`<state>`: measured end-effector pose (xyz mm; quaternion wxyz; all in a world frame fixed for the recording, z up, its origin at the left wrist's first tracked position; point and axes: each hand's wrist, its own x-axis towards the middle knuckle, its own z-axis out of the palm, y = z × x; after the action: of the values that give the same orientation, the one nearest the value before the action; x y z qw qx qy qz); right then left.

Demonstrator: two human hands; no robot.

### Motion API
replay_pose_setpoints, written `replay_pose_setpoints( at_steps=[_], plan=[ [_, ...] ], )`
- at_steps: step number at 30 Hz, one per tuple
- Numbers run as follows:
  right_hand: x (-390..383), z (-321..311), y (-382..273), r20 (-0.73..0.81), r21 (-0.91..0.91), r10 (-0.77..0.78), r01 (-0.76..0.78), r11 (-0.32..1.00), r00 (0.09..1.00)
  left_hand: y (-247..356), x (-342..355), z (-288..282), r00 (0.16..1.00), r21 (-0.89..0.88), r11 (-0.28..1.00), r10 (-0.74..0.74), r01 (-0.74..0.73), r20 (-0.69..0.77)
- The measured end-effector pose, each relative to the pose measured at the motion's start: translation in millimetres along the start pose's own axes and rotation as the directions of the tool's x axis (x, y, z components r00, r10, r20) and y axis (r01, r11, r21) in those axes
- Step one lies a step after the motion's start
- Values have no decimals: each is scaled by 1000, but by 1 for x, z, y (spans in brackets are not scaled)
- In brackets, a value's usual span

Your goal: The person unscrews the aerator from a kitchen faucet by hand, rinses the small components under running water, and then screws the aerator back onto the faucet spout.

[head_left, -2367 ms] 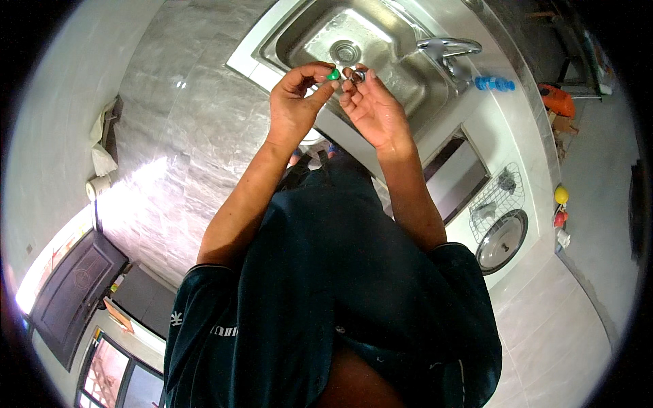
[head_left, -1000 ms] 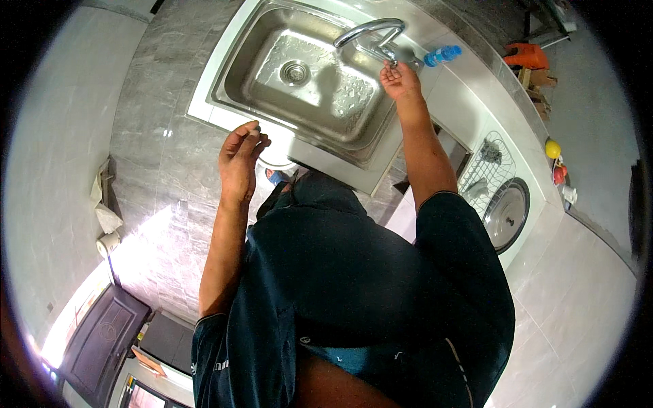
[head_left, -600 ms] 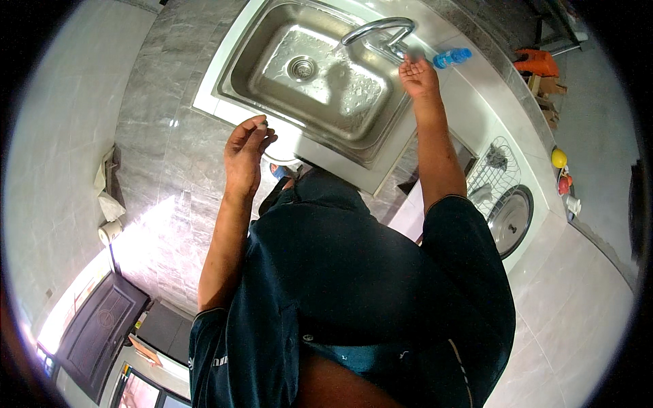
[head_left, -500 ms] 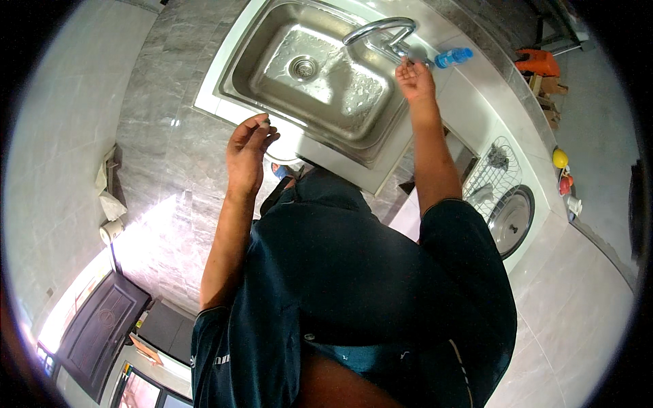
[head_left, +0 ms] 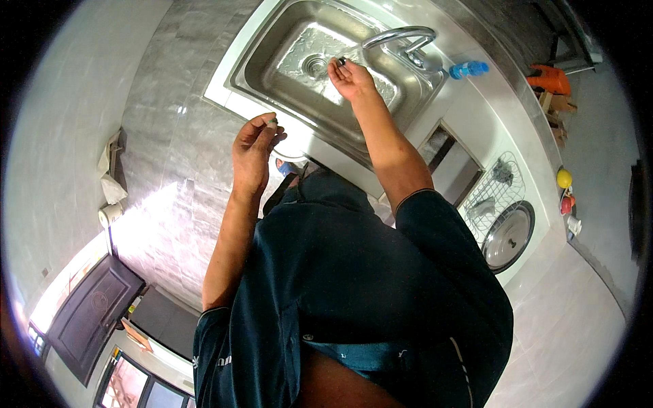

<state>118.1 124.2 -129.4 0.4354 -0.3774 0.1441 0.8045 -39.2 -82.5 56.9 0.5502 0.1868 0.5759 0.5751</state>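
Moments earlier the right hand point(head_left: 350, 76) had been up at the tap point(head_left: 401, 37); it had since dropped below the spout, over the sink point(head_left: 272, 64) at upper centre, pinching a small dark part point(head_left: 341, 61) in its fingertips. Well apart, the left hand point(head_left: 250, 151) pinched a tiny greenish piece point(head_left: 272, 122) at centre left. Both looked light, hard and easily fumbled, best nipped at their edges.
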Motion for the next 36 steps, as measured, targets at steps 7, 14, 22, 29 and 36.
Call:
replay_pose_setpoints(
  at_steps=[7, 14, 22, 29, 36],
  plan=[
    [2, 9, 3, -7, 38, 46, -46, 998, 999, -4, 1, -6, 1000, -27, 1000, -8, 7, -19],
    [11, 6, -2, 49, 88, 44, -49, 995, 998, -5, 4, -6, 1000, -6, 1000, 1, -1, -6],
    [6, 11, -2, 16, 140, 63, -65, 988, 998, -4, 5, -8, 1000, 18, 1000, -12, 13, -24],
    [17, -3, -7, 63, 151, 51, -60, 987, 997, -5, 8, -6, 1000, 15, 1000, -11, 11, -3],
    [-7, 11, 1, 36, 130, 44, -48, 990, 998, -5, 5, -7, 1000, 14, 1000, -13, 13, -11]
  ],
)
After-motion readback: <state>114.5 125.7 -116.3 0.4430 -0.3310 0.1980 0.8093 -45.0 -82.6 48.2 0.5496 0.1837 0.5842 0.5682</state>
